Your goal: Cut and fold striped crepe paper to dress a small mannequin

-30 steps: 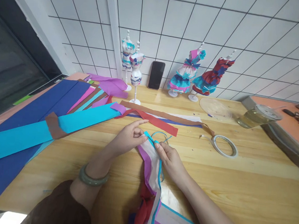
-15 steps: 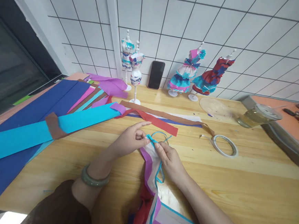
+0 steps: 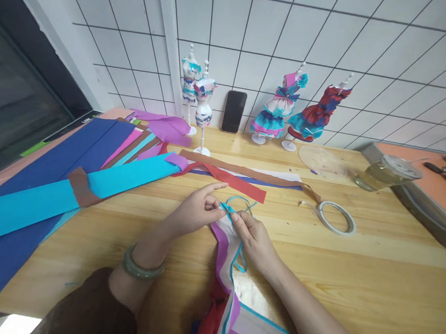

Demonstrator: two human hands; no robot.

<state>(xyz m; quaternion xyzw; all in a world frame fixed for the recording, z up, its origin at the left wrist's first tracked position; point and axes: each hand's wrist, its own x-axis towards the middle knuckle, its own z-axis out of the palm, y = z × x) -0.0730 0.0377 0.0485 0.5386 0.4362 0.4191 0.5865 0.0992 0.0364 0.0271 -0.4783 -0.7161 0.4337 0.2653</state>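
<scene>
Beyond both hands (image 3: 199,209) (image 3: 254,236) pinching a striped strip (image 3: 228,252), a cup (image 3: 403,167) holds yellowish liquid (image 3: 376,176).

Strip (image 3: 231,246) is showing white and purple bands, turquoise edging; bracelet (image 3: 143,272) is showing grey-green; wall (image 3: 228,23) is showing dark grid on white; worktop (image 3: 352,285) showing yellowish grain.

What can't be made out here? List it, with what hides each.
All in the head view:
Right hand: most fingertips, hidden by the hand itself.
Striped band: its lower part, cut off by the bottom edge.
Trim: how it is fastened, too small to tell.
Blue sheet: partly covered by the turquoise strip, cut off at the left edge.
</scene>
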